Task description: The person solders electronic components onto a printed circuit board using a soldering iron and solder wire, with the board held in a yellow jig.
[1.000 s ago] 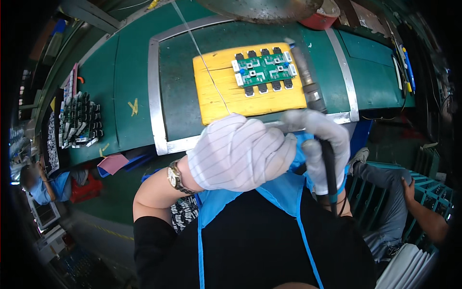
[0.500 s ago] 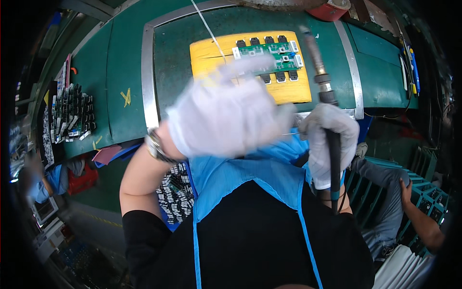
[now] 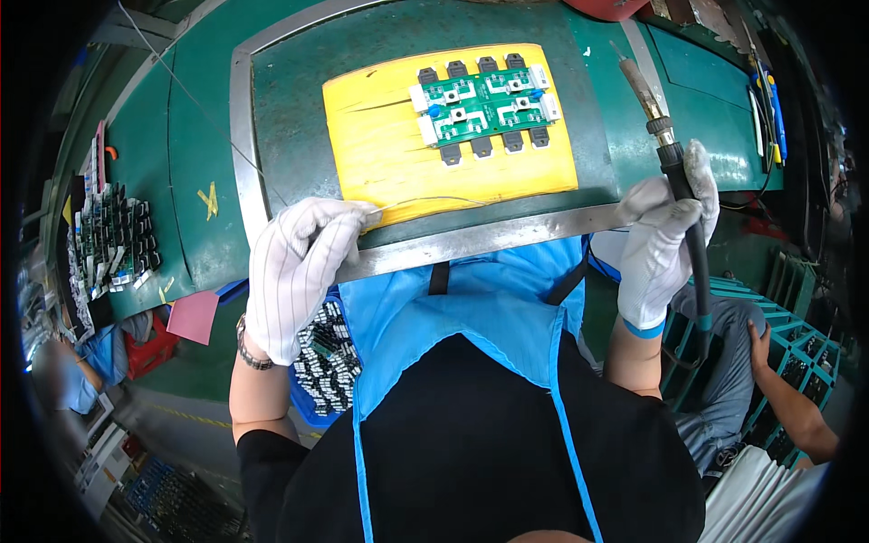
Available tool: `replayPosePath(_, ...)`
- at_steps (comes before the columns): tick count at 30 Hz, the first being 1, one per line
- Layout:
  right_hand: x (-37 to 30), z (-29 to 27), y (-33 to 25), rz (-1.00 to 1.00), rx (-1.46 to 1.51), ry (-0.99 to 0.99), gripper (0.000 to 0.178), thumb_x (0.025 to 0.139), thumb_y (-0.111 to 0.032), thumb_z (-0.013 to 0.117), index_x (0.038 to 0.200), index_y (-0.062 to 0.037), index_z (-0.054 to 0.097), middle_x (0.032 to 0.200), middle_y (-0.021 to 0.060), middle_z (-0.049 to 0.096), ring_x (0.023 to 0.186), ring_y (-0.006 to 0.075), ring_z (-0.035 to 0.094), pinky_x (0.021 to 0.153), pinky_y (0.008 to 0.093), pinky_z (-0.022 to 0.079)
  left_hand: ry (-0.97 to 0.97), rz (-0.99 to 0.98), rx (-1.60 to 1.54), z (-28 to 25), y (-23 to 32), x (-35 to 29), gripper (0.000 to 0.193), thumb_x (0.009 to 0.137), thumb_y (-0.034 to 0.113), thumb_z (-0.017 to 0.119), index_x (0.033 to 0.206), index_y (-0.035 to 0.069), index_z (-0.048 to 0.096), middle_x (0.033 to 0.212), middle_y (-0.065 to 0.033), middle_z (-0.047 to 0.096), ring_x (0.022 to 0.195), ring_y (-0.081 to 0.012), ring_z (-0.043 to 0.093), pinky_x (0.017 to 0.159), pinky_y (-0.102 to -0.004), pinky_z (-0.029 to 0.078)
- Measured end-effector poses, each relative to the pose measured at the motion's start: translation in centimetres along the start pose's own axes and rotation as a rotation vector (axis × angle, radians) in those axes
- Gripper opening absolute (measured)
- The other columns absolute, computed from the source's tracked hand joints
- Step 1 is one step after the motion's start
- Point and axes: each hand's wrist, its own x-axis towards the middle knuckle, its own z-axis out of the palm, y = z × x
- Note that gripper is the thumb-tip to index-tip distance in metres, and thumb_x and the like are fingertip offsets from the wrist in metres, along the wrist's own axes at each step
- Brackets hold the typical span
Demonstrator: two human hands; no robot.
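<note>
My left hand (image 3: 294, 276), in a white striped glove, pinches a thin solder wire (image 3: 425, 198) at the yellow block's near edge. The wire's free end curves to the right over that edge, and a long strand runs from the hand up to the upper left. In my gloved right hand (image 3: 659, 249) is a soldering iron (image 3: 673, 156), held upright to the right of the block, its tip pointing away and apart from the board. A green circuit board (image 3: 493, 109) with white connectors, blue parts and black tabbed components along both long sides lies on the yellow block (image 3: 376, 136).
Metal strips (image 3: 480, 242) edge the green bench. A stack of boards (image 3: 113, 235) stands at the left. Below the bench, a blue bin (image 3: 308, 398) holds many small boards. Another person's arm (image 3: 797, 407) and leg are at the right, beside a teal rack (image 3: 819, 362).
My left hand has moved from in front of the board down and left, uncovering the board. The right hand has shifted right with the soldering iron. The view has shifted slightly.
</note>
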Motion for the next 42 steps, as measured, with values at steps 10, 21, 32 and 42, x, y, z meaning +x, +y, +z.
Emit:
replayPosePath(10, 0.2, 0.7, -1.1, 0.055, -0.17, 0.14, 0.045, 0.1, -0.022, 0.058, 0.135, 0.0039, 0.047, 0.087, 0.0079, 0.054, 0.072, 0.0111, 0.05, 0.065, 0.0259, 0.042, 0.229, 1.014, 0.863, -1.1, 4.3, 9.9, 0.016, 0.093, 0.013, 0.06, 0.098, 0.004, 0.072, 0.095, -0.0058, 0.072, 0.08, -0.0187, 0.066, 0.071, -0.0277, 0.052)
replayPosePath(21, -1.3, -0.6, -3.0, -0.058, -0.411, 0.068, 0.043, 0.089, -0.033, 0.068, 0.102, 0.0076, 0.067, 0.092, 0.0222, 0.07, 0.071, 0.0229, 0.066, 0.07, 0.0318, 0.052, 0.228, 0.655, 0.466, 1.6, 1.8, 10.9, 0.013, 0.089, 0.013, 0.069, 0.098, 0.003, 0.071, 0.094, -0.005, 0.07, 0.082, -0.0155, 0.067, 0.076, -0.0268, 0.052)
replayPosePath(32, -1.0, 0.6, -3.0, -0.175, -0.504, -0.082, 0.026, 0.083, -0.013, 0.069, 0.103, 0.0042, 0.066, 0.093, 0.0208, 0.071, 0.075, 0.0238, 0.066, 0.073, 0.0313, 0.053, 0.183, 0.708, 0.457, 2.2, 1.2, 11.1, 0.011, 0.088, 0.012, 0.071, 0.094, 0.004, 0.072, 0.09, -0.006, 0.069, 0.079, -0.0169, 0.067, 0.072, -0.0261, 0.053)
replayPosePath(42, -0.6, 1.2, -2.6, -0.386, -0.624, -0.161, 0.03, 0.081, -0.008, 0.074, 0.108, 0.0017, 0.065, 0.101, 0.0202, 0.071, 0.075, 0.0244, 0.067, 0.072, 0.0322, 0.052, 0.191, 0.758, 0.47, 2.3, 1.4, 11.4, 0.011, 0.085, 0.012, 0.074, 0.092, 0.004, 0.072, 0.087, -0.0064, 0.07, 0.076, -0.0168, 0.067, 0.07, -0.0264, 0.054)
